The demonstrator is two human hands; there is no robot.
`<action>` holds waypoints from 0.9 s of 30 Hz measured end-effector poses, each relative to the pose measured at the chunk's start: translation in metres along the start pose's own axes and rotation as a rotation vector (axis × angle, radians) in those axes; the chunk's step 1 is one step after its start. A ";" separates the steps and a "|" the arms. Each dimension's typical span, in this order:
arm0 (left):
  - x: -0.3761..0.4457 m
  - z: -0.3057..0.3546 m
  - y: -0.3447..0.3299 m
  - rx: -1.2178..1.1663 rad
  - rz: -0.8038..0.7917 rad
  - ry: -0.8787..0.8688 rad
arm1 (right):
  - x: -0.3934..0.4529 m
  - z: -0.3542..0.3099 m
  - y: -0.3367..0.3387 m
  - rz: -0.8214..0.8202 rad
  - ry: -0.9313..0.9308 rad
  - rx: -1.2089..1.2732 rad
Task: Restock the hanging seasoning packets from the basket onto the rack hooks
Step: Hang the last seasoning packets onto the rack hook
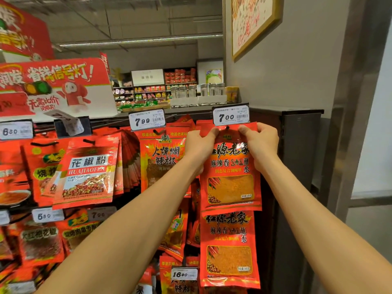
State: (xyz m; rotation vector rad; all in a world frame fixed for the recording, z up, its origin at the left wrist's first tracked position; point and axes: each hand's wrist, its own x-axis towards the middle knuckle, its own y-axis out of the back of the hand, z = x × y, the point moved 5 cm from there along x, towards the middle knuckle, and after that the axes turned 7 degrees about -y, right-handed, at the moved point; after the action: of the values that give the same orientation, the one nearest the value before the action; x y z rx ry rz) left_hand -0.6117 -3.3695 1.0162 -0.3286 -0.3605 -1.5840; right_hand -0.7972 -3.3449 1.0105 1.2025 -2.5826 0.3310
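Note:
A red seasoning packet (230, 172) with an orange powder window hangs at the top right hook (227, 127) of the rack, just under the 7.00 price tag (231, 115). My left hand (198, 145) pinches its top left corner and my right hand (259, 143) pinches its top right corner, thumbs on the front. The hook tip shows through the packet's hole. Below it hangs a second packet of the same kind (230, 249). The basket is out of view.
Red packets fill the other hooks: a chili packet (161, 160) under a 7.99 tag (146, 119) to the left, a pepper-powder packet (88, 172) further left. A grey wall panel (301, 149) borders the rack on the right. Glass jars (197, 92) stand on top.

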 end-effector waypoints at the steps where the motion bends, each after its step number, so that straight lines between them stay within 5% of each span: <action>1: -0.001 -0.002 0.001 0.004 0.004 0.008 | 0.000 0.002 0.000 -0.001 -0.003 -0.007; 13: -0.003 -0.031 0.007 0.068 0.036 -0.050 | -0.003 0.039 -0.003 -0.143 -0.107 -0.006; 23: 0.077 -0.060 -0.011 0.235 0.133 0.131 | 0.072 0.059 -0.046 -0.126 -0.217 -0.186; 27: 0.076 -0.065 -0.007 0.172 0.049 0.139 | 0.071 0.062 -0.044 -0.142 -0.190 -0.303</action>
State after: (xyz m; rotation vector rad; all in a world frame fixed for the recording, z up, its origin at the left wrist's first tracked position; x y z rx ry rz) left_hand -0.6211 -3.4652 0.9889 -0.0932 -0.3756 -1.5070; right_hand -0.8161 -3.4426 0.9800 1.3471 -2.5600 -0.2073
